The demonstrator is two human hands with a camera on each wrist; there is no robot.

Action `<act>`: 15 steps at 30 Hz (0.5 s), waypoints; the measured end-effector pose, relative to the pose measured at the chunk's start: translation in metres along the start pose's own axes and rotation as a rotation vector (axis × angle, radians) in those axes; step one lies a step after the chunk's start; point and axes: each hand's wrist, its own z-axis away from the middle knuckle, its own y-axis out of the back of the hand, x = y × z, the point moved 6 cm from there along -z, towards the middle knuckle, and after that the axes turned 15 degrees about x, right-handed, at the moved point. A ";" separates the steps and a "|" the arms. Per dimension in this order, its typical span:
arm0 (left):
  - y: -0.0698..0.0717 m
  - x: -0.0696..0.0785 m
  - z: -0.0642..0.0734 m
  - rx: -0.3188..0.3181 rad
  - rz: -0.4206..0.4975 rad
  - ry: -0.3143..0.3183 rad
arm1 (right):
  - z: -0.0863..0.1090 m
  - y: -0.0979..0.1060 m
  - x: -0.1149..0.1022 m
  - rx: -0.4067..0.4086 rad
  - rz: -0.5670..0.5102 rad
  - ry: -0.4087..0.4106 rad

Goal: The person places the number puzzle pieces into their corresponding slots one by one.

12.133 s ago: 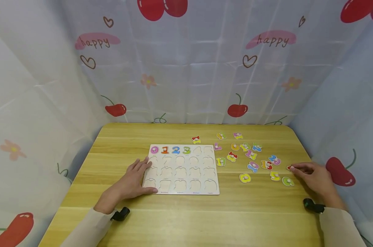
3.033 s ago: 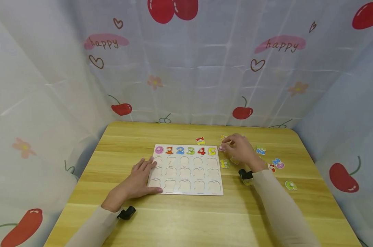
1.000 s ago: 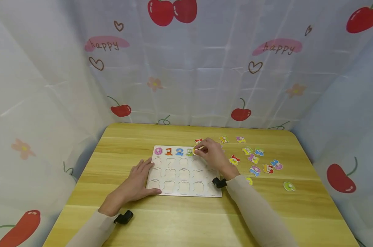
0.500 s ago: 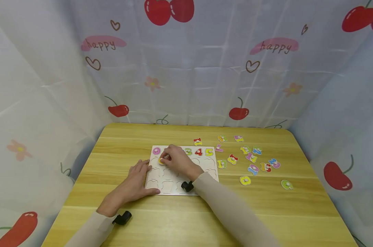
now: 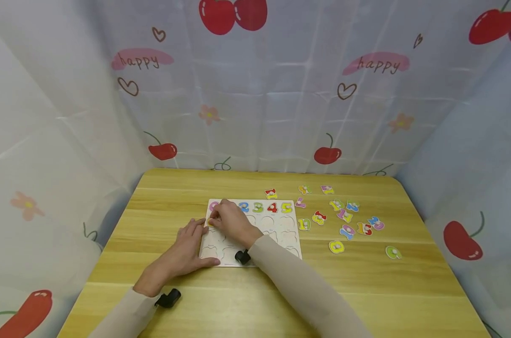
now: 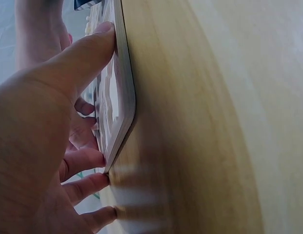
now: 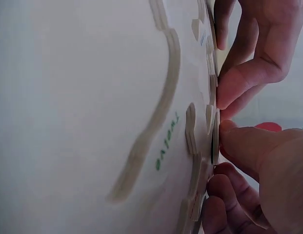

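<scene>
A white number puzzle board [image 5: 279,229] lies on the table. My left hand [image 5: 180,249] rests at its left edge, thumb on the near corner and fingers along the side. In the left wrist view the thumb [image 6: 88,56] presses on the board's top. My right hand [image 5: 235,224] reaches across the board and pinches a yellow-orange number piece [image 5: 211,222] over the left end of the second row; the fingers hide most of it. A blue 2 [image 5: 243,207], green 3 [image 5: 258,207], red 4 [image 5: 272,207] and yellow 5 [image 5: 286,207] sit in the top row.
Several loose number pieces lie right of the board, among them a yellow 0-shaped one [image 5: 336,247] and a green one [image 5: 393,252] farthest right. A red-and-yellow piece [image 5: 271,193] lies behind the board. Printed curtains [image 5: 255,117] stand around the table [image 5: 365,291].
The red 4 and yellow 5 have come into the top row. My right hand has since carried the yellow-orange piece leftward across the board; my left hand has stayed at the board's edge.
</scene>
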 end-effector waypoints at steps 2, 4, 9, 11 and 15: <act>0.000 0.000 0.000 -0.005 -0.002 0.004 | 0.000 0.000 0.001 -0.003 -0.004 0.005; 0.000 0.000 0.000 -0.011 -0.005 0.006 | 0.000 0.002 0.001 -0.008 -0.015 0.015; -0.001 -0.001 -0.001 -0.014 -0.017 -0.002 | 0.000 0.004 0.003 -0.015 -0.036 0.040; -0.001 -0.001 -0.001 -0.014 -0.017 -0.001 | 0.000 0.004 0.003 -0.011 -0.032 0.040; -0.001 -0.002 0.000 -0.013 -0.011 0.002 | 0.000 0.002 0.003 0.003 -0.005 0.020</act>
